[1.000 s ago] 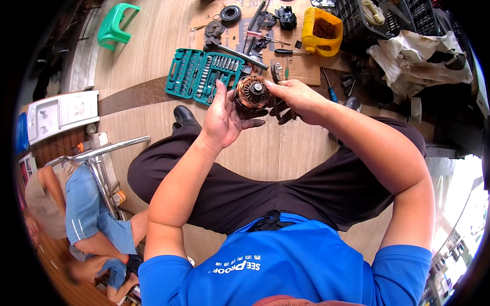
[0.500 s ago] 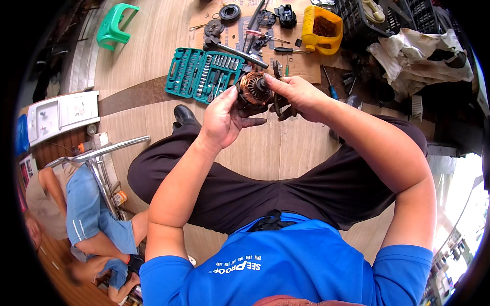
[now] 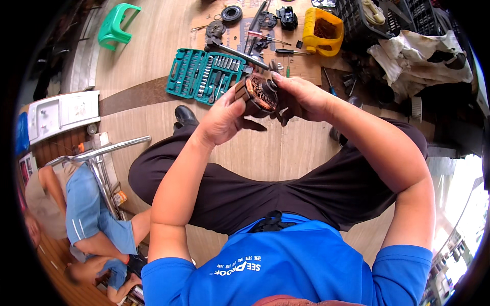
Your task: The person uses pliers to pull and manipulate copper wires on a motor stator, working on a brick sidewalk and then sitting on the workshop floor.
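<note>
A round motor core with copper windings (image 3: 260, 95) is held up in front of me between both hands. My left hand (image 3: 223, 118) grips its dark outer side, with blackened fingers curled beneath it. At the other end, my right hand (image 3: 305, 97) closes around the dark hub and shaft, the thumb on top. A dark piece sticks up beside the right thumb; its kind is unclear. Just beyond the left hand lies an open teal socket set (image 3: 205, 75). A dark metal bar (image 3: 240, 53) crosses its far corner.
Cardboard (image 3: 301, 66) beyond my hands bears screwdrivers (image 3: 291, 51), a black pulley-like ring (image 3: 231, 14) and dark parts. A yellow cut-open jug (image 3: 323, 31) and black crates (image 3: 360, 23) stand right. A green stool (image 3: 117, 26) is far left; another person (image 3: 92, 199) sits left.
The motor core has turned, its copper-wound end now tilting to the right. My left hand has rolled with it, and my right hand has shifted around the hub end.
</note>
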Available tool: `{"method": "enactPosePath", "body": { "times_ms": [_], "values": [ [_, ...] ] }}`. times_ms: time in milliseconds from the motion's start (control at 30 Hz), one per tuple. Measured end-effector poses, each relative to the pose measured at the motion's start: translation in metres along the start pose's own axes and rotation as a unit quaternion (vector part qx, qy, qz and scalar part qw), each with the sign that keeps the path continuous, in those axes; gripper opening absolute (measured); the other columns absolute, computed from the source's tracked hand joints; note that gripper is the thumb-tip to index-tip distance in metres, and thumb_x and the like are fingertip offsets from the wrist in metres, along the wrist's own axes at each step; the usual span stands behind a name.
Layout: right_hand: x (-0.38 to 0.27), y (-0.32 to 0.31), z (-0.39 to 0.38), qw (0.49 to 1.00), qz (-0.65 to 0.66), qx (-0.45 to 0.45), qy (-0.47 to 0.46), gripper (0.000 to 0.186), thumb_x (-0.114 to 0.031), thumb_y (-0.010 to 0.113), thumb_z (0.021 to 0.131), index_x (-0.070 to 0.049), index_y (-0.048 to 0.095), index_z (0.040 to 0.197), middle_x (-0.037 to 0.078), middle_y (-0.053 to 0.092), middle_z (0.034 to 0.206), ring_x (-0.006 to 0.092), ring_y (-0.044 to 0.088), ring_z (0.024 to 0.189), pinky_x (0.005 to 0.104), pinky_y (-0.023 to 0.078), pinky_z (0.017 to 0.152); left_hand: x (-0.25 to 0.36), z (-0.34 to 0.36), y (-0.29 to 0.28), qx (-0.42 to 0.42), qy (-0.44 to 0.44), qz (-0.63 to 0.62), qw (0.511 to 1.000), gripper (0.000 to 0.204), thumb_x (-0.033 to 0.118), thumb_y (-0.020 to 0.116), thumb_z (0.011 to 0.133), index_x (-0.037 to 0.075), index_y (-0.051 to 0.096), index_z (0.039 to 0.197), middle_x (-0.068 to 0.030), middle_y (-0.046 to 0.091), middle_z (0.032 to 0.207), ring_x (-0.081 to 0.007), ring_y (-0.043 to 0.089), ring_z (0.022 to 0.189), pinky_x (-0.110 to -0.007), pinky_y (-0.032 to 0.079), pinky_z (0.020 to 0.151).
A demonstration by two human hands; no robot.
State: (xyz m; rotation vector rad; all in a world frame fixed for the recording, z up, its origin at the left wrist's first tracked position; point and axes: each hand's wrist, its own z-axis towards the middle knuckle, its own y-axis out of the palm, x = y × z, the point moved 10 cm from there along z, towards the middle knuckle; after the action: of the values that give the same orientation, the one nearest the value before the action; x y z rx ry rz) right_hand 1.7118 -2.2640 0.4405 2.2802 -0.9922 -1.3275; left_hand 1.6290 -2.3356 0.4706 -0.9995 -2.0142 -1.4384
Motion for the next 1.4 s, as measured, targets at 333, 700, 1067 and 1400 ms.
{"method": "enactPosePath", "body": {
  "times_ms": [333,700,1067,1400],
  "values": [
    [-0.008,0.001,-0.003,0.995,-0.087,0.050,0.023,0.043,-0.044,0.057,0.098,-0.003,0.066,0.108,0.006,0.069,0.084,0.0104,0.062,0.061,0.0242,0.047,0.046,-0.010,0.001,-0.001,0.062,0.042,0.023,0.997,0.093,-0.009,0.077,0.068,0.005,0.029,0.146,-0.0125,0.050,0.135,-0.0281,0.055,0.123,-0.044,0.054,0.097],
    [-0.064,0.021,-0.030,0.735,-0.631,0.153,-0.197,0.029,-0.019,0.063,0.079,-0.003,0.061,0.102,0.019,0.064,0.098,0.0360,0.062,0.098,0.0453,0.049,0.084,0.015,-0.002,-0.029,0.069,0.110,-0.106,0.986,0.056,0.016,0.064,0.094,0.015,0.034,0.141,-0.0123,0.056,0.130,-0.0300,0.062,0.113,-0.049,0.057,0.089],
    [-0.076,0.052,-0.051,0.534,-0.753,0.247,-0.294,0.026,-0.014,0.060,0.079,-0.004,0.061,0.104,0.016,0.057,0.101,0.0325,0.055,0.099,0.0449,0.045,0.078,0.017,-0.001,-0.026,0.114,0.125,-0.084,0.982,0.036,0.029,0.048,0.103,0.015,0.038,0.135,-0.0101,0.056,0.128,-0.0274,0.061,0.113,-0.051,0.054,0.091],
    [-0.071,0.045,-0.045,0.543,-0.760,0.252,-0.254,0.027,-0.014,0.057,0.081,-0.003,0.060,0.105,0.015,0.058,0.100,0.0312,0.056,0.097,0.0459,0.045,0.079,0.020,-0.003,-0.027,0.123,0.150,-0.066,0.979,0.045,0.025,0.055,0.100,0.013,0.032,0.137,-0.0106,0.054,0.129,-0.0277,0.061,0.113,-0.052,0.054,0.091]
  ]
}}
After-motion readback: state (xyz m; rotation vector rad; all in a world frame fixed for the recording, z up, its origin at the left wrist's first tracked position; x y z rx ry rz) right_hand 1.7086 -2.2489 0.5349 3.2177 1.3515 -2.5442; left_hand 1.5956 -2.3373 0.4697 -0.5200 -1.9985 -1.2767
